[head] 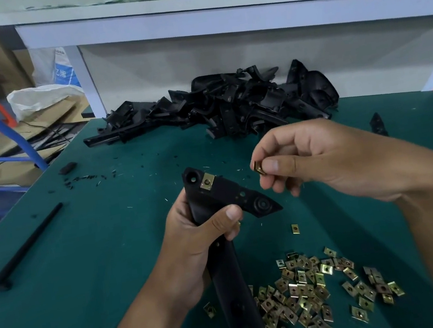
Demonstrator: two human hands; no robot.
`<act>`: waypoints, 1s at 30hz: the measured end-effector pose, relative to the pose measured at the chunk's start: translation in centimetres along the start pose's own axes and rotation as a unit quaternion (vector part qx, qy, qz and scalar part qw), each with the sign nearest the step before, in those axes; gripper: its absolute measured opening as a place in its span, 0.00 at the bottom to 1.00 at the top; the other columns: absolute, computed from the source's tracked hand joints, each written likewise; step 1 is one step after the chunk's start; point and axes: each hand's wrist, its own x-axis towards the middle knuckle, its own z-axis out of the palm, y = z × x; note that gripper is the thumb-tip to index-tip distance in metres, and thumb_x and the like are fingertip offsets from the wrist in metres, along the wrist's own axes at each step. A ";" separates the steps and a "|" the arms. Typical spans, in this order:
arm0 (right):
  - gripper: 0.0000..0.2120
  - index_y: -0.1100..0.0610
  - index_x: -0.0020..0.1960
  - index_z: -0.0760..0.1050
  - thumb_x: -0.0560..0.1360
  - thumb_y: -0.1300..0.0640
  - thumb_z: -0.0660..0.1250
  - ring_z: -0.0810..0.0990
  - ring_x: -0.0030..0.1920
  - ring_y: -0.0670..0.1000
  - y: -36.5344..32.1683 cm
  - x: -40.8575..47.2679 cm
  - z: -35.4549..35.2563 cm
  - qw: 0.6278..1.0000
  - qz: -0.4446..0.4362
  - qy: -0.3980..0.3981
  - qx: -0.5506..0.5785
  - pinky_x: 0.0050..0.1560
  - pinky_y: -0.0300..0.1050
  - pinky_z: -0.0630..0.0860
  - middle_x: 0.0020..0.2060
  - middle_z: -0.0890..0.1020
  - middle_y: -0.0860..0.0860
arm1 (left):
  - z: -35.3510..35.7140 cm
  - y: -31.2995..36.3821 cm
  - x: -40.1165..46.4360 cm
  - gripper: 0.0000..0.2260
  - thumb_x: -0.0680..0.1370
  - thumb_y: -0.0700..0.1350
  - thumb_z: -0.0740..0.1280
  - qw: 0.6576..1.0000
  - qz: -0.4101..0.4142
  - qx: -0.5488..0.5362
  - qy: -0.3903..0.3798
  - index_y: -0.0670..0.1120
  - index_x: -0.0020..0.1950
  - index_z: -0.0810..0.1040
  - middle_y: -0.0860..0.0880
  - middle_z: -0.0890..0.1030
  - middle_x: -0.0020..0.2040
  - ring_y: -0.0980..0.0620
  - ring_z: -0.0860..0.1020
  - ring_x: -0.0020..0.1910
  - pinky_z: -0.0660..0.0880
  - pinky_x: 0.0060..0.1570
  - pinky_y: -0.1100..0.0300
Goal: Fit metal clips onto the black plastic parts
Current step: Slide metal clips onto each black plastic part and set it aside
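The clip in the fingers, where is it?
In the head view, the clip is pinched by the right hand, right of center, just beside the black part held by the left hand.

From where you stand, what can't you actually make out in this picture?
Head view:
- Clip in the right hand: fingertips cover most of it.
- Black part in the left hand: its middle is hidden by the fingers.
- Pile of black parts: too tangled to count.
- Heap of loose clips: cut off by the bottom edge.

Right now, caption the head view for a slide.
Left hand grips black plastic part; right hand pinches metal clip.
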 end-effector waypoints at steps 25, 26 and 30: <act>0.04 0.52 0.49 0.83 0.75 0.53 0.73 0.83 0.41 0.42 -0.6 0.7 1.9 0.998 0.037 0.042 0.020 0.40 0.39 0.75 0.40 0.86 0.48 | 0.4 0.3 0.1 0.14 0.67 0.49 0.82 1.000 0.014 -0.011 0.016 0.51 0.46 0.80 0.50 0.79 0.39 0.55 0.74 0.33 0.73 0.34 0.64; 0.04 0.52 0.49 0.83 0.75 0.54 0.73 0.83 0.41 0.43 -0.7 0.7 2.0 0.998 0.040 0.045 0.022 0.40 0.40 0.75 0.40 0.86 0.49 | 0.4 0.4 0.1 0.13 0.67 0.48 0.82 1.000 0.016 -0.007 0.017 0.51 0.46 0.80 0.50 0.79 0.38 0.55 0.74 0.33 0.73 0.34 0.64; 0.04 0.52 0.47 0.83 0.74 0.52 0.74 0.83 0.41 0.43 -0.6 1.0 2.4 0.996 0.053 0.063 0.025 0.41 0.43 0.74 0.41 0.87 0.50 | 0.4 0.4 0.1 0.08 0.69 0.42 0.77 0.999 0.021 -0.003 0.027 0.52 0.44 0.81 0.50 0.80 0.37 0.55 0.74 0.32 0.73 0.33 0.64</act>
